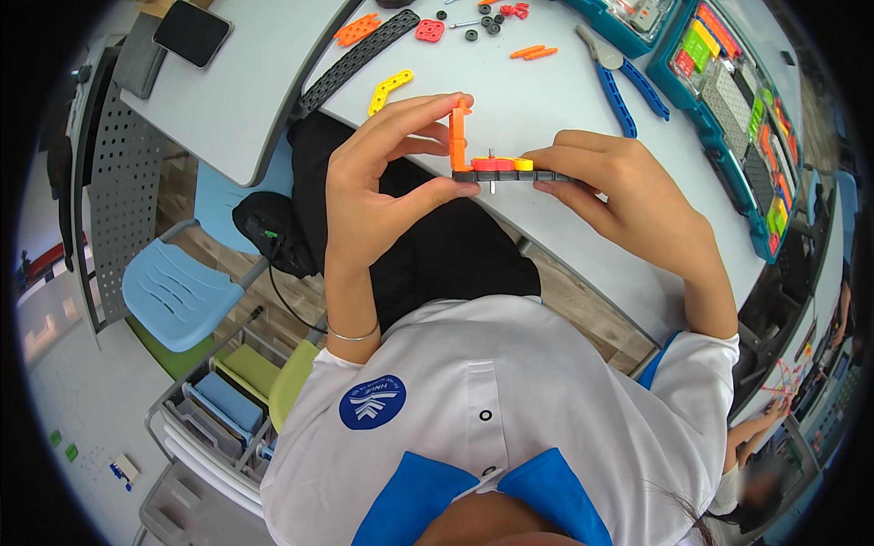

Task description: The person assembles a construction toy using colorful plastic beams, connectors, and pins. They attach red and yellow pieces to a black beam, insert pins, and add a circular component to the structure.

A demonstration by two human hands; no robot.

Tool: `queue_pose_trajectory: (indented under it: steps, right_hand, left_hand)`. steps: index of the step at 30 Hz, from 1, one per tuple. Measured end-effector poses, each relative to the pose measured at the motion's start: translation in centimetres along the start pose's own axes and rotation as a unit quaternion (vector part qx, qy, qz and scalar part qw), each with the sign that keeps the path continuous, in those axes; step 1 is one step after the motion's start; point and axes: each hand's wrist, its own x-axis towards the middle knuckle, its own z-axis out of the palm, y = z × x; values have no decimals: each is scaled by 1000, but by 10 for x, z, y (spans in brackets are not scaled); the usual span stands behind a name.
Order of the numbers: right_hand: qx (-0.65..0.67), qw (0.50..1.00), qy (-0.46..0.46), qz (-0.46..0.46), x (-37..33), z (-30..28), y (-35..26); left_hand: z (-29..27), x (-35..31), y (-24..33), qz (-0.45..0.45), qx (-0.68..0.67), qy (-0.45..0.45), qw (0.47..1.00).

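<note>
Both my hands hold a small plastic build above my lap. It is a dark grey perforated bar (510, 176) lying flat, with an upright orange bracket (460, 136) at its left end. On top sit a red gear (490, 164) and a yellow piece (522, 164), with a thin metal pin through the bar. My left hand (378, 177) pinches the orange bracket and the bar's left end. My right hand (619, 177) grips the bar's right end.
On the grey table (546, 100) lie a long dark perforated strip (360, 59), a yellow curved piece (390, 91), orange and red parts, small black wheels, and blue-handled pliers (628, 86). Teal parts trays (737, 100) stand at the right. A phone (191, 32) lies far left; a blue chair (173, 291) below.
</note>
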Motion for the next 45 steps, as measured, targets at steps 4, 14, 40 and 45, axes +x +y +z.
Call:
queue_pose_trajectory:
  steps: [4,14,40,45]
  right_hand:
    - [-2,1000,-4,0,1,1,1]
    - [-1,1000,-15,7,3,1,3]
    - [-223,957,170,-74,24,49,67]
    - [-149,961,223,-71,23,44,68]
  left_hand:
    - [-5,-4,-1,5,56,-6,998]
    - [-8,-6,-9,9,28,-28,999]
    - [-76,79,-73,22,450,119,885]
    - [-35,68,-42,27,282,173,943]
